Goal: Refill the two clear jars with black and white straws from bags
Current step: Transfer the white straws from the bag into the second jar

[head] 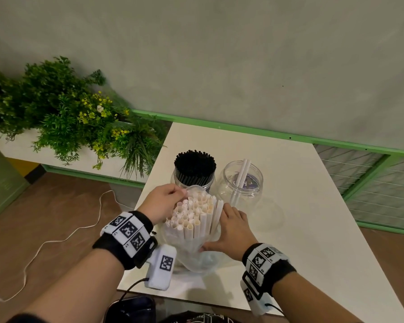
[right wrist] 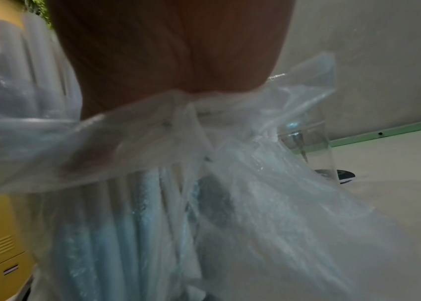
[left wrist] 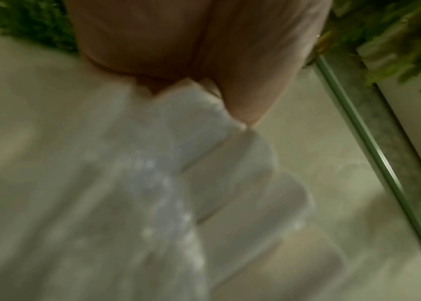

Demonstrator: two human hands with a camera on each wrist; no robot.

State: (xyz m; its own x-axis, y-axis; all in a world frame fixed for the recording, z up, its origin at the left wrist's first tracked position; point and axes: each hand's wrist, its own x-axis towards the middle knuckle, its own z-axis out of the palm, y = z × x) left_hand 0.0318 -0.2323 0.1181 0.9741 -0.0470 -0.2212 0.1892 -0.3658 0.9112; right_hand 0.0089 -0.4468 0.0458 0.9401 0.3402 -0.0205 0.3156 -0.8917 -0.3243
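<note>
A clear plastic bag [head: 191, 255] stands upright on the white table [head: 313, 229], with a thick bundle of white straws [head: 193, 217] sticking out of its open top. My left hand [head: 181, 193] pinches the bag's rim at the far left of the bundle. On the bundle's right side, my right hand [head: 222, 226] clasps the bag, its thumb low at the front. Just behind stand two clear jars. The left jar [head: 194, 180] is packed with black straws [head: 194, 166]. The right jar [head: 241, 183] holds two white straws. The right wrist view shows crumpled bag film [right wrist: 255, 183] under my palm.
A planter of green plants [head: 75, 113] stands left of the table, past its left edge. A green rail [head: 243, 130] runs along the wall behind the table. A white cord [head: 56, 241] lies on the brown floor. A dark bag [head: 131, 308] sits below the table's near edge.
</note>
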